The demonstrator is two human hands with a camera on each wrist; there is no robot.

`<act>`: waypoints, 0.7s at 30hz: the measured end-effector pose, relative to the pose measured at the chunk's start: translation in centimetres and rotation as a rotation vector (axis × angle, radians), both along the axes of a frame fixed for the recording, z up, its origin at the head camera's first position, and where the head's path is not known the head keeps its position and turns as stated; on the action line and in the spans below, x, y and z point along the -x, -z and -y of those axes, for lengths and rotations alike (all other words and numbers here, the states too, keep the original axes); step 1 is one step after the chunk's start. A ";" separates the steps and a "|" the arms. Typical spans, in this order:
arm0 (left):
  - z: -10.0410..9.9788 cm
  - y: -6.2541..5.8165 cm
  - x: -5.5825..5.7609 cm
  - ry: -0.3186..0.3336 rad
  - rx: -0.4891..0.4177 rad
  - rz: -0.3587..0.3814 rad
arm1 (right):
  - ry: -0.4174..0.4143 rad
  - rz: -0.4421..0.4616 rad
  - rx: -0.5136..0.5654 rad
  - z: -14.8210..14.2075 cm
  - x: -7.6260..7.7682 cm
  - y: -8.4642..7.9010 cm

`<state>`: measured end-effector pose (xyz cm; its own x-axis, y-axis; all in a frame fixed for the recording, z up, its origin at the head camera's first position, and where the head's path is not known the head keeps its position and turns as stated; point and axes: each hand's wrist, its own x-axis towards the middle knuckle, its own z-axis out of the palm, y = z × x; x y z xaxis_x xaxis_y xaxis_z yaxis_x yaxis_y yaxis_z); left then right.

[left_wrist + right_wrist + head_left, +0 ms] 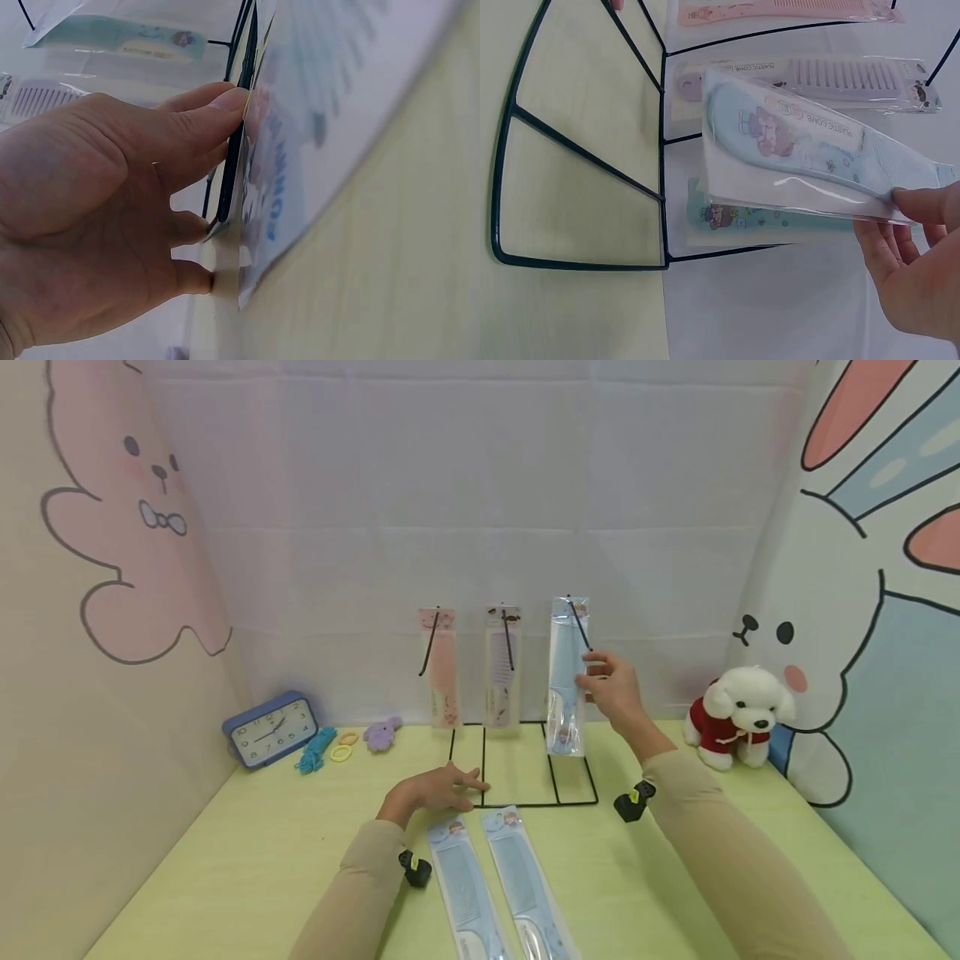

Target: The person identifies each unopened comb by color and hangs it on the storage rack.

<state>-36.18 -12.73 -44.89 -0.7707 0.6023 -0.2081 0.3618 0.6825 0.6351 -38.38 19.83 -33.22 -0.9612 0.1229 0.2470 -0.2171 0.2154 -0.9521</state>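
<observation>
At right hook [580, 625] of rack [536, 805], you pinch blue comb packet [564, 693] with right hand [617, 692]; left hand [437, 789], fingers spread, touches rack base. Hanging seems in hand; next move likely calls for easing packet along hook, then releasing.

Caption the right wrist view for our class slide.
Right grip holding a packaged blue comb at a black wire rack.

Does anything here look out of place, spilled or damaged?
Nothing stands out: I see no spill or damage. The rack and clock are upright, and the pink comb and purple comb hang neatly from their hooks.
</observation>
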 end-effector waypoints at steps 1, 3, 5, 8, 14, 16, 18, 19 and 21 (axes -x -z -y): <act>0.0 0.0 0.0 0.002 0.001 -0.002 | 0.003 0.005 -0.004 0.0 0.1 0.0; 0.0 0.0 0.0 0.006 0.011 -0.004 | 0.011 0.014 -0.014 -0.1 0.5 0.1; 0.0 0.0 0.0 0.007 0.021 -0.014 | 0.026 0.022 -0.035 -0.2 0.8 0.1; 0.0 0.0 0.0 0.004 0.036 -0.023 | 0.048 0.030 -0.062 -0.4 1.2 0.3; 0.0 -0.1 0.1 0.001 0.042 -0.039 | 0.050 0.030 -0.075 -0.5 2.0 0.5; 0.0 -0.1 0.1 0.000 0.037 -0.042 | 0.046 0.031 -0.067 -0.5 2.1 0.6; 0.0 -0.1 0.1 -0.001 0.033 -0.034 | 0.049 0.033 -0.069 -0.5 2.2 0.6; -0.1 -0.1 0.1 -0.001 0.030 -0.028 | 0.053 0.032 -0.071 -0.5 2.2 0.7; -0.2 -0.1 0.0 0.001 0.024 -0.024 | 0.065 0.029 -0.091 -0.4 2.3 0.8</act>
